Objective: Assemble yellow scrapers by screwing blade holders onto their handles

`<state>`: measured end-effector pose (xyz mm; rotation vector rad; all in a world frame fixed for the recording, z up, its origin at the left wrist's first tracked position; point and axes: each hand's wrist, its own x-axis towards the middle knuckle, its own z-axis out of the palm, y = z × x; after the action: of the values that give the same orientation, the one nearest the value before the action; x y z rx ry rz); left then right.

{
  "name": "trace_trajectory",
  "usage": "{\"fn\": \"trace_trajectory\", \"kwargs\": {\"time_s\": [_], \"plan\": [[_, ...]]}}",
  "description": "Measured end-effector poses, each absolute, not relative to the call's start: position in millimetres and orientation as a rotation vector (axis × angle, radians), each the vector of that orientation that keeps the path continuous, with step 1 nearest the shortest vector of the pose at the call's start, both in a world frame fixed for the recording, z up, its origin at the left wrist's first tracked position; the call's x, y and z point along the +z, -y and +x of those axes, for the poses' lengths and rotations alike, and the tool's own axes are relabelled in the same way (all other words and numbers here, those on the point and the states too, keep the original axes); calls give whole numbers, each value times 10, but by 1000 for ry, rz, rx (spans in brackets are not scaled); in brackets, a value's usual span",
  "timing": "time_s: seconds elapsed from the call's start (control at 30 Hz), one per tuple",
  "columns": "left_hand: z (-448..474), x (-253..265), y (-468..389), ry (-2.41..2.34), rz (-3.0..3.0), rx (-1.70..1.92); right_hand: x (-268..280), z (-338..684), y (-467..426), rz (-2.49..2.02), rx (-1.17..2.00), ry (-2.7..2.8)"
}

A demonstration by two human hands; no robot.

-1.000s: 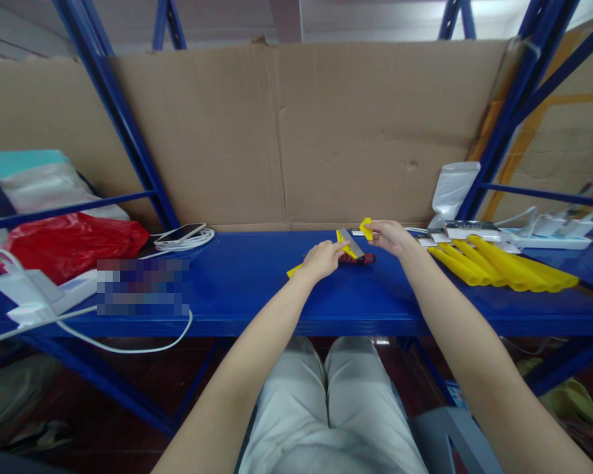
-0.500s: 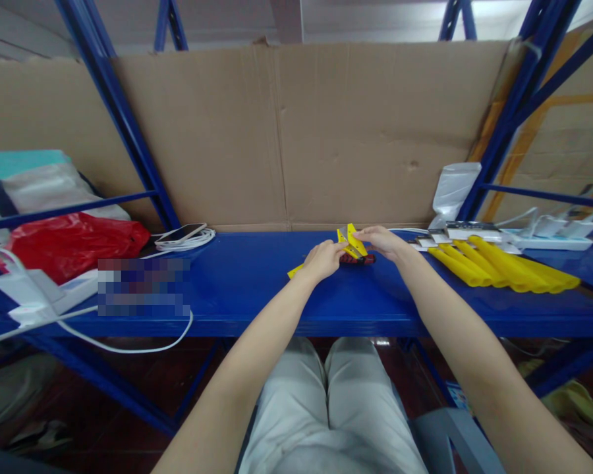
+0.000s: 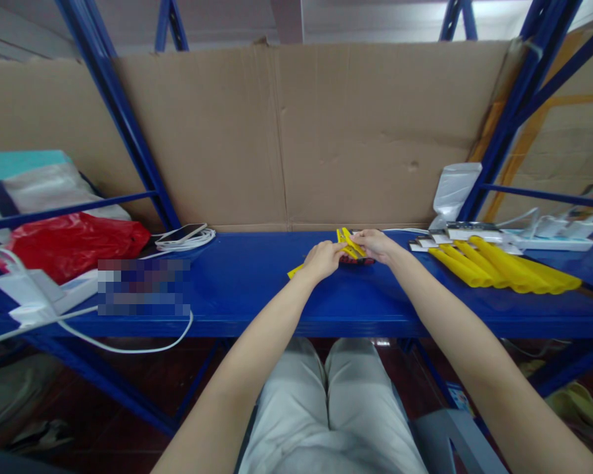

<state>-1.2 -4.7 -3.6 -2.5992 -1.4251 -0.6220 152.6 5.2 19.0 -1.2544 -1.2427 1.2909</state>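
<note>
Your left hand (image 3: 323, 258) and right hand (image 3: 378, 243) both pinch 1 yellow scraper (image 3: 348, 242) mid-bench (image 3: 257, 289), above a red tool (image 3: 356, 260). Its blade may nick your fingers if the grip slips.

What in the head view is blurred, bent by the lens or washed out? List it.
Head view: a pixelated patch masks something on the blue metal shelf; the blue rack uprights lean outward, a wide-lens effect; the top right corner is washed out by bright light; the left hand and right hand holding the small yellow plastic piece look sharp; soft, even light, no hard shadows.
</note>
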Motion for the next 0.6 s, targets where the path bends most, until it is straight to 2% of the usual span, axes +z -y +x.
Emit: {"fn": "trace_trajectory", "kwargs": {"time_s": [0.6], "plan": [[12,-41,56,1499,-2577,-735,193,1404,-14,-1268,1198,1175]]}}
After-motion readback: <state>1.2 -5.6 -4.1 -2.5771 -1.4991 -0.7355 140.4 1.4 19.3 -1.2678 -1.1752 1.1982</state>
